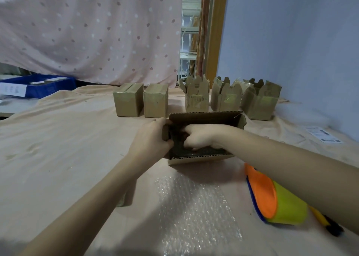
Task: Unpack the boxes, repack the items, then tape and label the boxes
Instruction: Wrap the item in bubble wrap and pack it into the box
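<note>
While the left hand (150, 139) grips the open brown cardboard box (204, 137) mid-table, the right hand (198, 137) curls inside on dark, indistinct contents; beyond stand two sealed cartons (141, 100) and three open ones (229, 96)

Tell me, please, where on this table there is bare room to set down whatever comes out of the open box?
Bare cloth lies left of the open box, between the left hand and the blue bin. A smaller patch lies right of it, before the label sheet. The near side is crowded: bubble wrap, cups. The back row of boxes is full.

Dotted pink curtain (87, 32), bluish wall (291, 42)
</note>
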`<state>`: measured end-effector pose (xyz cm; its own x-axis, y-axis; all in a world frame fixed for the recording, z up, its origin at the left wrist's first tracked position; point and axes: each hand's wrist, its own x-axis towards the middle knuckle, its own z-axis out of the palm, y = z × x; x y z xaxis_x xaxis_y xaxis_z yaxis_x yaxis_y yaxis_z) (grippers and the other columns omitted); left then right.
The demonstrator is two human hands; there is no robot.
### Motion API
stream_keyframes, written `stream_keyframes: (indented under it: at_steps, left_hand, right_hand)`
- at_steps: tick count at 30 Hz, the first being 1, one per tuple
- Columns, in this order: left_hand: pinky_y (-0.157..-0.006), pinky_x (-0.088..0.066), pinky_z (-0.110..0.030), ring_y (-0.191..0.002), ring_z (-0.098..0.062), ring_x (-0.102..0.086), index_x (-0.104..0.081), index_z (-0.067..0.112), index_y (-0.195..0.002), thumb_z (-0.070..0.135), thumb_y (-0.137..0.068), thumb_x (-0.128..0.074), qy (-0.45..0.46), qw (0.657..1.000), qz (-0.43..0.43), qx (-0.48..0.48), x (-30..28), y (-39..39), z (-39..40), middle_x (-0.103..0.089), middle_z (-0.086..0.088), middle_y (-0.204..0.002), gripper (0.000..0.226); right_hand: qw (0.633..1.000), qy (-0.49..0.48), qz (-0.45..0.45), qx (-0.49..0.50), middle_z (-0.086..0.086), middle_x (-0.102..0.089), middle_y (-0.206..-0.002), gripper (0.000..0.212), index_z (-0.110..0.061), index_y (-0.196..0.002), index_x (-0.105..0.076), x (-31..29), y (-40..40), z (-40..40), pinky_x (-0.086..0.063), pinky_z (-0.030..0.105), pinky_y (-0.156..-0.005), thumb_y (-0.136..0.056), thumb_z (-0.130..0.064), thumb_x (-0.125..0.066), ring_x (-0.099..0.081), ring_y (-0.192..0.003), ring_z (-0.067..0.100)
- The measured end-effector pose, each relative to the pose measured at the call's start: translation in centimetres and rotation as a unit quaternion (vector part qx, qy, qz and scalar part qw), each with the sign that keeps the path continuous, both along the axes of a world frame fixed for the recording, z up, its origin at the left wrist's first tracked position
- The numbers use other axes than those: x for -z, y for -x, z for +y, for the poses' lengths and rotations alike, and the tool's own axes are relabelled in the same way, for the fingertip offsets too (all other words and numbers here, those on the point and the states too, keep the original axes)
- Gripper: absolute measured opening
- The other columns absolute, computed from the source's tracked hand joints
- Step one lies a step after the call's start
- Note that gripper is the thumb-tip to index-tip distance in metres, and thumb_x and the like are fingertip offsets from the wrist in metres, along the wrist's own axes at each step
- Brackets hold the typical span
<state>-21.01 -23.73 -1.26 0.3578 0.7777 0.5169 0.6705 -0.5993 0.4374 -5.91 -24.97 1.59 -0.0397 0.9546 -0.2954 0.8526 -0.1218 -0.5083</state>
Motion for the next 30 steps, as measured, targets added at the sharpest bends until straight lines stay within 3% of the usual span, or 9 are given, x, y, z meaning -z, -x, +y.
stream_keyframes:
  at_steps: [3,5,9,13,15,19,22,26,30]
  left_hand:
    - [-0.086,-0.044,-0.030,-0.108,-0.025,-0.055,-0.058,0.011,-0.126,0.008,-0.075,-0.068,0.016,1.000,-0.005,0.001,0.0,-0.1,0.0,-0.062,-0.008,-0.117,0.052]
    - [-0.087,-0.042,-0.030,-0.108,-0.025,-0.055,-0.058,0.010,-0.126,0.008,-0.074,-0.068,0.021,1.000,-0.006,0.003,0.1,0.1,0.2,-0.062,-0.008,-0.118,0.053]
    - [-0.086,-0.045,-0.033,-0.105,-0.026,-0.056,-0.059,0.011,-0.125,0.007,-0.073,-0.069,0.023,1.000,-0.011,0.007,0.2,0.7,0.3,-0.062,-0.008,-0.116,0.053]
    - [-0.075,-0.051,-0.037,-0.094,-0.025,-0.058,-0.061,0.014,-0.120,0.005,-0.074,-0.068,0.022,0.999,-0.022,0.026,0.2,0.7,0.1,-0.063,-0.006,-0.110,0.048]
    - [-0.066,-0.050,-0.035,-0.085,-0.026,-0.058,-0.061,0.015,-0.118,0.005,-0.075,-0.068,0.024,0.999,-0.031,0.033,0.2,0.7,0.1,-0.062,-0.005,-0.107,0.045]
    - [-0.068,-0.048,-0.033,-0.092,-0.028,-0.059,-0.061,0.013,-0.120,0.005,-0.074,-0.069,0.019,0.999,-0.029,0.032,0.3,0.6,0.3,-0.063,-0.006,-0.109,0.047]
    - [-0.069,-0.050,-0.034,-0.094,-0.027,-0.059,-0.061,0.013,-0.120,0.007,-0.074,-0.069,0.021,0.999,-0.030,0.030,0.3,0.6,0.4,-0.063,-0.006,-0.109,0.048]
    - [-0.067,-0.048,-0.034,-0.092,-0.027,-0.058,-0.062,0.012,-0.118,0.007,-0.073,-0.070,0.019,0.999,-0.031,0.038,0.3,0.5,0.3,-0.062,-0.006,-0.107,0.046]
    - [-0.062,-0.044,-0.031,-0.075,-0.021,-0.052,-0.063,0.014,-0.116,0.008,-0.074,-0.069,0.036,0.998,-0.039,0.042,0.6,0.6,0.8,-0.058,-0.004,-0.104,0.043]
  right_hand:
    - [0.998,0.024,-0.038,-0.037,0.014,-0.036,-0.146,0.060,-0.016,-0.151,-0.021,0.9,1.0,0.1,-0.039,0.035,-0.105,-0.096,-0.010,-0.045,-0.042,-0.127,0.032]
    - [0.998,0.031,-0.027,-0.041,0.015,-0.037,-0.143,0.061,-0.016,-0.150,-0.020,1.2,1.3,0.4,-0.042,0.036,-0.099,-0.095,-0.009,-0.044,-0.045,-0.122,0.031]
    - [0.994,0.064,0.088,0.002,0.012,-0.051,-0.107,0.061,-0.016,-0.146,-0.031,1.1,0.4,0.9,-0.043,0.022,-0.054,-0.091,0.003,-0.047,-0.052,-0.071,0.016]
    - [0.973,0.029,0.207,0.099,0.013,-0.063,-0.108,0.026,-0.004,-0.120,-0.057,0.4,-1.2,1.5,-0.055,0.033,-0.084,-0.096,-0.003,-0.047,-0.062,-0.096,0.024]
    - [0.968,0.035,0.216,0.125,0.012,-0.063,-0.094,0.019,-0.005,-0.111,-0.056,0.3,-1.3,1.3,-0.054,0.032,-0.078,-0.100,-0.017,-0.047,-0.062,-0.081,0.022]
    - [0.974,0.060,0.179,0.123,0.006,-0.059,-0.080,0.026,-0.011,-0.096,-0.055,1.2,0.0,0.6,-0.041,0.026,-0.058,-0.102,-0.030,-0.039,-0.051,-0.061,0.015]
    - [0.983,0.047,0.142,0.102,0.008,-0.060,-0.094,0.028,-0.008,-0.122,-0.053,1.3,0.6,0.3,-0.042,0.027,-0.065,-0.103,-0.021,-0.037,-0.054,-0.073,0.017]
    - [0.998,0.044,0.031,0.029,0.015,-0.041,-0.141,0.049,-0.018,-0.148,-0.029,0.4,0.9,0.1,-0.040,0.034,-0.102,-0.101,-0.013,-0.039,-0.046,-0.124,0.029]
    - [0.998,0.052,0.015,-0.013,0.013,-0.040,-0.143,0.054,-0.025,-0.151,-0.023,1.0,1.6,0.5,-0.041,0.036,-0.101,-0.101,-0.013,-0.039,-0.045,-0.123,0.031]
